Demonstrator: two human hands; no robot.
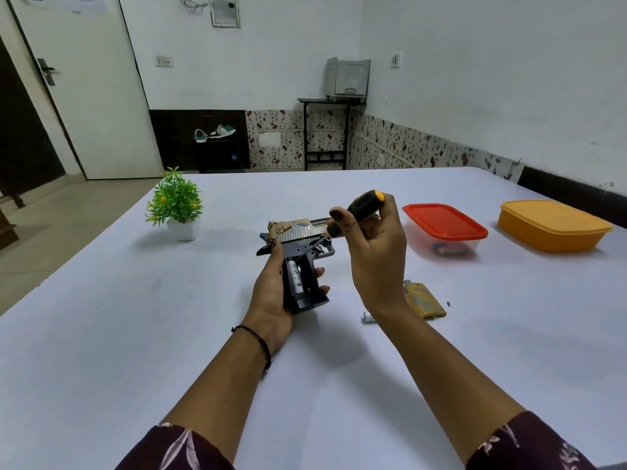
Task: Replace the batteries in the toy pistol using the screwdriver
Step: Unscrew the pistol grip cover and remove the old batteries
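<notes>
Through the head camera, my left hand [271, 293] curls round the grip of the toy pistol [298, 252] from behind. It holds the pistol above the white table [135, 334] with the opened battery bay turned up so I can see in. One battery [294, 276] sits in the left slot, and the slot beside it looks empty. My right hand [376, 252] pinches the screwdriver [356, 212] by its black handle, slanted so the tip reaches the top of the bay, probably to lever that cell out. The gold cover [424, 300] and a loose battery [368, 317] lie by my right wrist, within reach.
</notes>
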